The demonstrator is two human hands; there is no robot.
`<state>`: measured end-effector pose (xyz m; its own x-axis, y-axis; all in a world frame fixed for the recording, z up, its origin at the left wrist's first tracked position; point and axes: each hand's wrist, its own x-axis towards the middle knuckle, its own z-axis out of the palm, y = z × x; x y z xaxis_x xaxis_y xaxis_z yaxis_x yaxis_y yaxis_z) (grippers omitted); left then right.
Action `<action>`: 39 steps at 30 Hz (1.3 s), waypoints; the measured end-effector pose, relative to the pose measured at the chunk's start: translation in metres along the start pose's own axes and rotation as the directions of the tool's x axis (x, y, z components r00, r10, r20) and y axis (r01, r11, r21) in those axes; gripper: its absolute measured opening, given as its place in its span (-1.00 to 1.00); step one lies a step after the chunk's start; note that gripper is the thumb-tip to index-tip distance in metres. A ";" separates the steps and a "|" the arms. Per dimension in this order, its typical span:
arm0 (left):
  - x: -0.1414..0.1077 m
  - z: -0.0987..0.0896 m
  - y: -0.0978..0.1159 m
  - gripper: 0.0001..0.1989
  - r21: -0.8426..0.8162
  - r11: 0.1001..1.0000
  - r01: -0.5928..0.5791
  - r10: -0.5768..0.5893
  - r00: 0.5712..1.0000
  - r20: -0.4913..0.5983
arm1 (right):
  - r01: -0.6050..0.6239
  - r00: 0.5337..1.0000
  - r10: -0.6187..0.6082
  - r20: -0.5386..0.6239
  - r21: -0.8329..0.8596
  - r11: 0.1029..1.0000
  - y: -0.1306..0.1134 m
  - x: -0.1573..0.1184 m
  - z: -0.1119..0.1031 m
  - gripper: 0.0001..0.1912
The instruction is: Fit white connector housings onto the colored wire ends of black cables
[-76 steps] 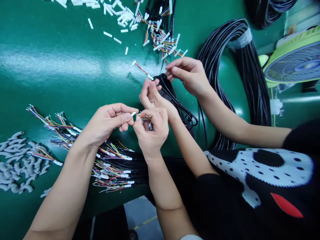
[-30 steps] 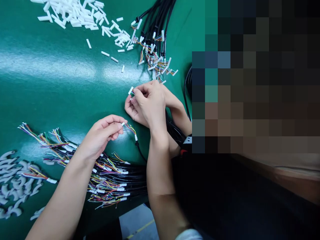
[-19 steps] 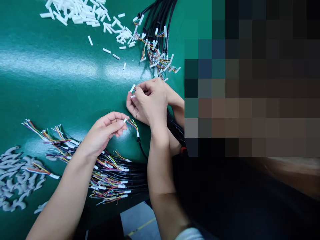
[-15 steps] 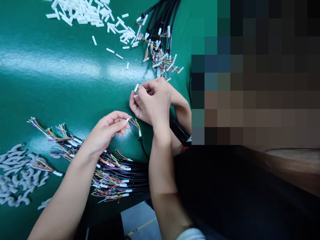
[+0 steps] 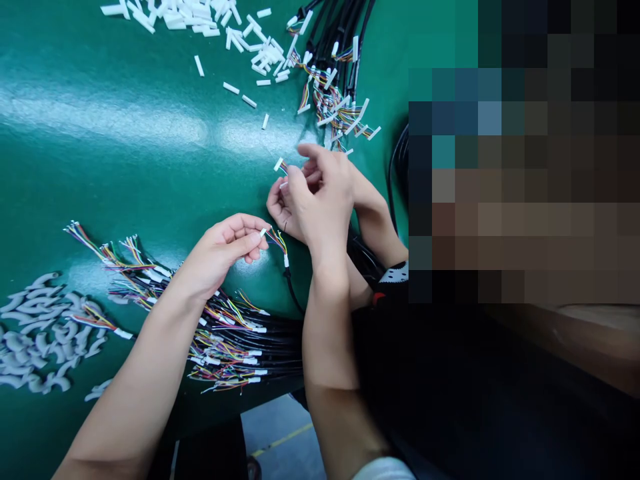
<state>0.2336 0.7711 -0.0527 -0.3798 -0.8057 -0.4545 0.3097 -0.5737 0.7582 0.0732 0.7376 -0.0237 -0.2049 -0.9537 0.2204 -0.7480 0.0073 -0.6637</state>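
My left hand (image 5: 235,250) pinches a small white connector (image 5: 263,233) between thumb and fingertips. Coloured wires (image 5: 279,240) run from it to a black cable (image 5: 293,290), which passes under my right forearm. My right hand (image 5: 325,197) is over a co-worker's hand (image 5: 280,203), its index finger raised and apart from the thumb. Beside my right thumb is another white wired connector (image 5: 279,164); I cannot tell if the thumb touches its wires. The co-worker's other hand is mostly hidden behind my right hand.
Stripped cables with loose coloured wires (image 5: 225,320) lie below my left hand, grey curved pieces (image 5: 40,333) at far left. White connector housings (image 5: 210,27) are scattered at the top of the green table (image 5: 125,180). Finished-looking cables (image 5: 340,100) with white connectors lie beyond my right hand.
My right index finger has lifted away from the thumb, so wires behind the upper connector now show. My left hand keeps its pinch. The whole view has shifted slightly.
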 end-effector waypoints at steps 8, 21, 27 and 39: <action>0.000 0.000 -0.001 -0.78 -0.061 0.998 -0.007 0.007 1.000 0.009 | 0.117 0.989 -0.126 0.076 0.122 0.986 -0.008 -0.074 -0.011 -0.88; -0.001 0.002 0.001 -0.83 0.000 1.000 0.015 -0.015 0.998 -0.065 | -0.141 0.990 0.121 0.076 0.391 0.909 0.009 -0.094 -0.002 -0.88; -0.002 0.004 0.003 -0.85 0.022 1.000 0.002 -0.001 0.997 -0.078 | -0.364 0.930 0.306 0.203 0.619 0.695 0.019 -0.097 0.001 -0.84; -0.001 0.005 0.002 -0.84 0.053 0.999 0.002 0.002 0.997 -0.080 | -0.430 0.900 0.349 0.263 0.670 0.605 0.016 -0.095 -0.001 -0.89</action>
<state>0.2305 0.7717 -0.0483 -0.3079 -0.8162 -0.4889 0.2623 -0.5668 0.7810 0.0800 0.8282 -0.0550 -0.2794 -0.9344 -0.2211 0.0583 0.2134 -0.9752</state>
